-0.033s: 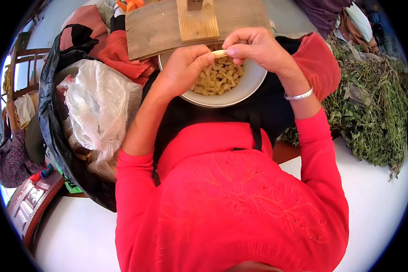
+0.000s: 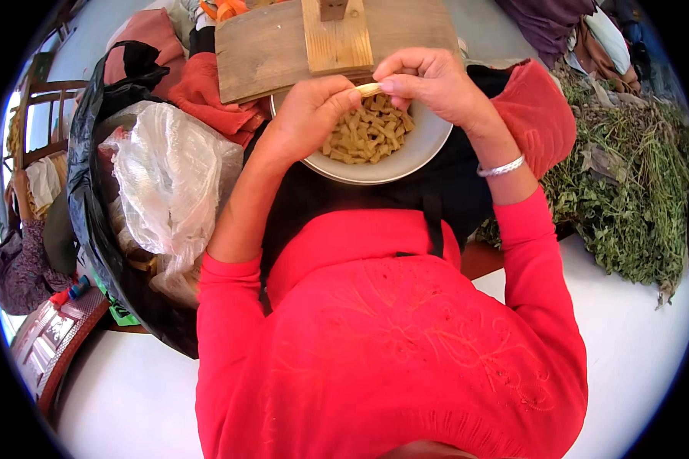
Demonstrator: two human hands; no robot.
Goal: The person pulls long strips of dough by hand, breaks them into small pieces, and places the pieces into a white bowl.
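A pale grey bowl rests on my lap and holds several short tan strips. My left hand and my right hand meet above the bowl's far side. Both pinch one pale tan strip between their fingertips. A silver bracelet circles my right wrist. A wooden board with an upright block lies just beyond the bowl, touching its far rim.
A clear plastic bag sits inside a black bag at my left. Red cloth lies behind it. A heap of green leafy stems fills the right side. A wooden chair stands far left.
The view has shifted very slightly. Both hands stay on the strip over the bowl, with almost no movement.
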